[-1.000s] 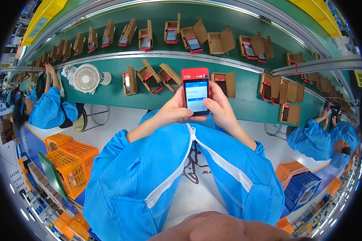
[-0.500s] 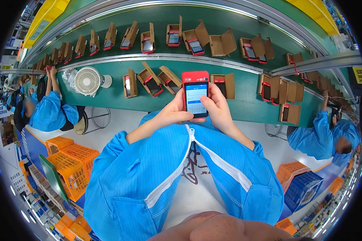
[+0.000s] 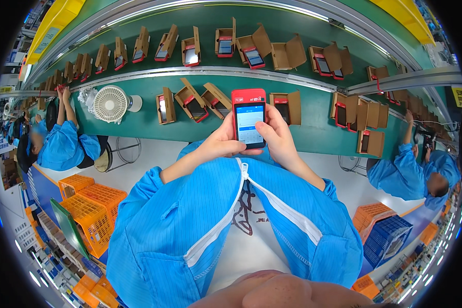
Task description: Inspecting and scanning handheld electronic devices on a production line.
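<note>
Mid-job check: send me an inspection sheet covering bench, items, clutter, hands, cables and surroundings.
Surface: green bench, boxes standing in rows.
Job's things: red handheld device, held, display lit; open cardboard boxes, many containing similar devices.
Clutter: white fan and clear plastic, left side.
Hands: left hand and right hand hold the device, right thumb over its display.
Cables: thin white cord, far right.
Surroundings: co-workers both sides; orange crates, blue crate.

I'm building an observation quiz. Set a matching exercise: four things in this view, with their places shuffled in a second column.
Things
1. nearest red device
2. white fan
3. blue crate
4. green panel

Places
A. picture's lower right
B. on the green bench
C. held in left hand and right hand
D. picture's lower left

Pairs: 1-C; 2-B; 3-A; 4-D
</note>
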`<state>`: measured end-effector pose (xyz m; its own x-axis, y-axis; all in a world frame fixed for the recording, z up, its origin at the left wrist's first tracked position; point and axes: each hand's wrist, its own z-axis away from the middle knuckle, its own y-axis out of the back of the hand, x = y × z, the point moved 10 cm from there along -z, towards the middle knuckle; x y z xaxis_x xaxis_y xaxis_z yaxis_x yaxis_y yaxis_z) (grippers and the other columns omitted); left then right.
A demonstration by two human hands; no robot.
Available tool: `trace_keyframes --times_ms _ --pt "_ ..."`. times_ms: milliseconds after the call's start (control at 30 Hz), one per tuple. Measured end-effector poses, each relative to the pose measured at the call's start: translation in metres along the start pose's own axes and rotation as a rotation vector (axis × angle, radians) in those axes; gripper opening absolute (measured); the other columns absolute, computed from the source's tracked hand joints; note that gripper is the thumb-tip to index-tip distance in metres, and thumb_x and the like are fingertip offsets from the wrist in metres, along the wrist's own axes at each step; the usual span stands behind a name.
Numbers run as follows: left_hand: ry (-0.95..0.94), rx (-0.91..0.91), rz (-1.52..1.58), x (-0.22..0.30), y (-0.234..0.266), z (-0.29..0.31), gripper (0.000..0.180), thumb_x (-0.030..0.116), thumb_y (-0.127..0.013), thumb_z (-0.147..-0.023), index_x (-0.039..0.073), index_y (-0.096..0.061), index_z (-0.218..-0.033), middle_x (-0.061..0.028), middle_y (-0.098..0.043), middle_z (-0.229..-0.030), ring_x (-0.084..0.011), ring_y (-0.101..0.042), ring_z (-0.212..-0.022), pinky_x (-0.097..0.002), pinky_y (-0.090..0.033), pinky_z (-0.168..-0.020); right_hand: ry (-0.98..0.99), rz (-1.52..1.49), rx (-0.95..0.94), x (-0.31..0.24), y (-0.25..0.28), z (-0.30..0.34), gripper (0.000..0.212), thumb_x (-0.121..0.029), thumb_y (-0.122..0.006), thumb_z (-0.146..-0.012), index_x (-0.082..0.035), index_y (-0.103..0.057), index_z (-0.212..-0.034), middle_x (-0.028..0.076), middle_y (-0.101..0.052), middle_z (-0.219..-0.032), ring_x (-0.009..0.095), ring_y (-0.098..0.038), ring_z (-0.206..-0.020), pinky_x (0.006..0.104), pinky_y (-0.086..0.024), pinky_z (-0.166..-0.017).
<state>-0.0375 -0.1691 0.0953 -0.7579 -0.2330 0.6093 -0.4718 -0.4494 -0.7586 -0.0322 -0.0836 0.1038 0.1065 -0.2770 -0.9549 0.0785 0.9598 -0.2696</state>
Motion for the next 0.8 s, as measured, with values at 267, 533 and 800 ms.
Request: trace_keyframes --times_ms 267,533,800 --pt "-0.002 -0.009 0.025 -0.003 0.004 -0.001 0.09 -0.013 -0.045 -0.075 0.019 -0.002 -0.147 -0.0121 -0.028 -0.143 -0.0314 -0.038 -0.131 -0.0503 -0.047 -0.096 -0.045 0.052 -0.013 -0.001 -0.003 0.001 0.048 -0.015 -0.055 -0.092 0.001 -0.036 -0.133 0.012 -0.054 -0.115 0.016 -0.055 -0.106 0.0304 -0.044 -0.092" --pt "-0.006 -0.031 0.019 -0.001 0.0 -0.001 0.092 -0.009 -0.05 -0.076 0.019 0.0 -0.147 -0.0135 -0.028 -0.143 -0.0321 -0.04 -0.129 -0.0495 -0.047 -0.097 -0.011 0.0 0.027 0.004 0.006 -0.003 0.041 -0.014 -0.054 -0.091 0.001 -0.041 -0.127 0.01 -0.057 -0.11 0.014 -0.056 -0.098 0.0282 -0.046 -0.087" --pt "0.009 -0.034 0.015 0.0 -0.005 -0.004 0.094 -0.007 -0.053 -0.075 0.02 0.001 -0.148 -0.0143 -0.026 -0.144 -0.0313 -0.04 -0.128 -0.0481 -0.046 -0.097 -0.007 0.066 0.127 0.002 0.014 -0.007 0.025 -0.016 -0.051 -0.094 0.001 -0.05 -0.112 0.006 -0.059 -0.102 0.009 -0.055 -0.093 0.0251 -0.045 -0.081"
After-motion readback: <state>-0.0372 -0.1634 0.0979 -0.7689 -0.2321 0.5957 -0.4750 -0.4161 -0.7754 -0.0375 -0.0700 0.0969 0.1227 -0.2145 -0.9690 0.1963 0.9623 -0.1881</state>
